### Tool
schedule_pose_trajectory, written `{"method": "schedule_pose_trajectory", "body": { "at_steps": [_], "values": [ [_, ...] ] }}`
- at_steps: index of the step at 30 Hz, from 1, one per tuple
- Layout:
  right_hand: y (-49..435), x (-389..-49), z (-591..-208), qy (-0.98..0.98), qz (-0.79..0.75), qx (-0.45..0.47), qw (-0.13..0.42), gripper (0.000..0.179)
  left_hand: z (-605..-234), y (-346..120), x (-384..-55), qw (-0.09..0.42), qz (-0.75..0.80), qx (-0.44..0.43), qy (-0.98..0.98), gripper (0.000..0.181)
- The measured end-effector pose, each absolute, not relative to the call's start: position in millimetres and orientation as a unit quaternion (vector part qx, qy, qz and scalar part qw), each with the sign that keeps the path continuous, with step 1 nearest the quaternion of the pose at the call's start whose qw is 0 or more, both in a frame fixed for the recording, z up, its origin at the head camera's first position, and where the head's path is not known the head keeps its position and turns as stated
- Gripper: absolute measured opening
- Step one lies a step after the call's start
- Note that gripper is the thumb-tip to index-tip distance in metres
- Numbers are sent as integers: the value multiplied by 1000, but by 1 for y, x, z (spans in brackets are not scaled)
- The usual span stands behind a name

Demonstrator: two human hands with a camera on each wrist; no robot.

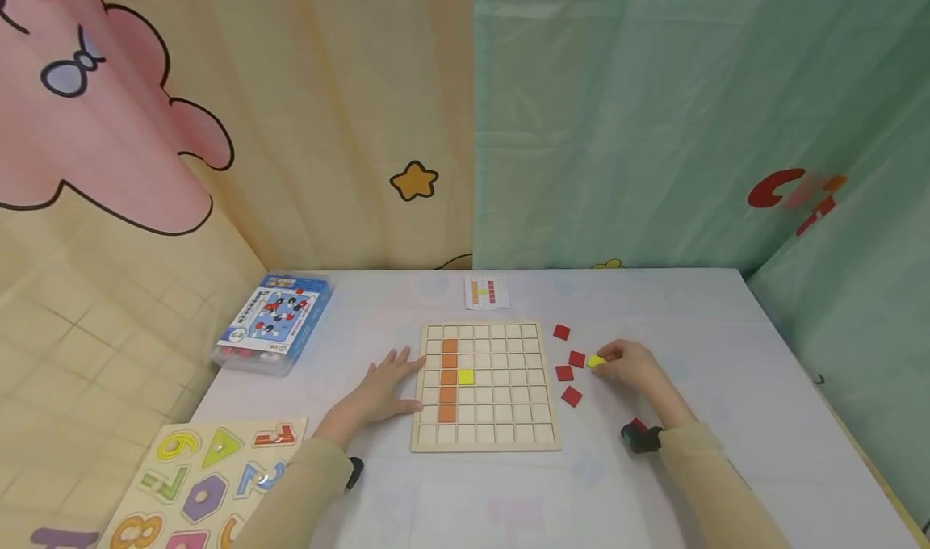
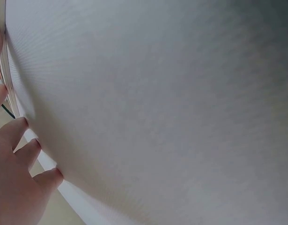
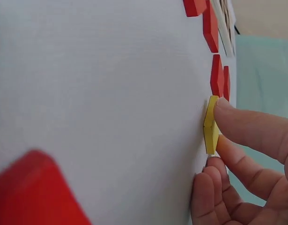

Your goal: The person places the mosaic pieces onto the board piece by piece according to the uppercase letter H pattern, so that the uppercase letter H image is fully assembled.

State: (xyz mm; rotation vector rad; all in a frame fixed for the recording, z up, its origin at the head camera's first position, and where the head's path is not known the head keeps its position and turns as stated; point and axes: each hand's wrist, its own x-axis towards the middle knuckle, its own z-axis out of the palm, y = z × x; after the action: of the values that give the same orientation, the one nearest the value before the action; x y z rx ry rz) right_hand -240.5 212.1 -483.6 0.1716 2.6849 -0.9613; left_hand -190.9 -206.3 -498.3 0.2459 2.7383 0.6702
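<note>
A wooden grid board (image 1: pixel 503 395) lies on the table with a column of orange tiles (image 1: pixel 448 378) on it. One yellow tile (image 1: pixel 466 377) sits just right of that column. My left hand (image 1: pixel 376 394) has its fingers spread, thumb and a fingertip touching the board's left edge. Right of the board, my right hand (image 1: pixel 634 366) pinches another yellow tile (image 3: pixel 210 125) between thumb and finger, at the tabletop. Several red tiles (image 1: pixel 571 396) lie between the board and this hand. A further red tile (image 3: pixel 38 192) is near the right wrist, partly hidden in the head view.
A small pattern card (image 1: pixel 487 293) lies behind the board. At the back left is a boxed set (image 1: pixel 274 323) with a blue cover. A number-and-shape puzzle board (image 1: pixel 236 434) sits at the front left, partly under the left sleeve. Curtains hang behind the table.
</note>
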Motion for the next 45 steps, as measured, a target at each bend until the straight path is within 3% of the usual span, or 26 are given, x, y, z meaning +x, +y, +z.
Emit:
{"method": "schedule_pose_trajectory", "body": {
  "at_steps": [22,45],
  "values": [
    [213,-233,-475,925,-357,41,124,27,-493,-208,-190,157,235,93,955,83],
    [96,-238,-471,877,-459,-64,130,22,-495,-205,-190,154,233,88,956,84]
  ]
}}
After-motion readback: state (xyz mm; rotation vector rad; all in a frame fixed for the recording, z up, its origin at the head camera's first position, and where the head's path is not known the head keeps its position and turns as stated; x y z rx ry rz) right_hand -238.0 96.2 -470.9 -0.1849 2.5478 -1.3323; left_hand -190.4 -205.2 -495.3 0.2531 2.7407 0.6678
